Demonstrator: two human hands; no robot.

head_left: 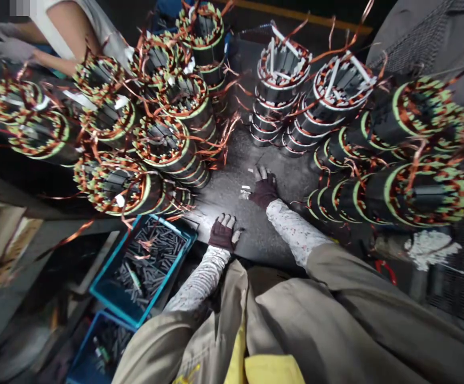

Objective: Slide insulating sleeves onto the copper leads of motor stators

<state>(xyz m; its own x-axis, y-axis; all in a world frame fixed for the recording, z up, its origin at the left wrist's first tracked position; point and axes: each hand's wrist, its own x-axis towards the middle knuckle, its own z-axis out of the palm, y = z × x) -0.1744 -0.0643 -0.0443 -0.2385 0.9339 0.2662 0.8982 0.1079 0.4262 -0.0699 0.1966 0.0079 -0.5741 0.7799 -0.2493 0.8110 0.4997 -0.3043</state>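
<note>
My left hand point(223, 232), in a dark glove with bare fingertips, lies on the dark metal tabletop point(256, 234) near its front edge, fingers apart and nothing in it. Farther forward and to the right, my right hand point(263, 186) rests on the same surface with its fingers spread. Small white scraps point(245, 189) lie just left of my right hand. Stacked wire-wound cores point(172, 144) stand on the left, their copper leads reaching toward the middle. More stacks with white strips point(284, 69) stand beyond my right hand.
Green-edged cores point(424, 194) are stacked at the right. A blue bin point(168, 282) of dark strips sits lower left, with a second blue bin point(82, 341) below it. Another person's gloved hand point(10, 49) shows at upper left. White string point(432, 249) lies at right.
</note>
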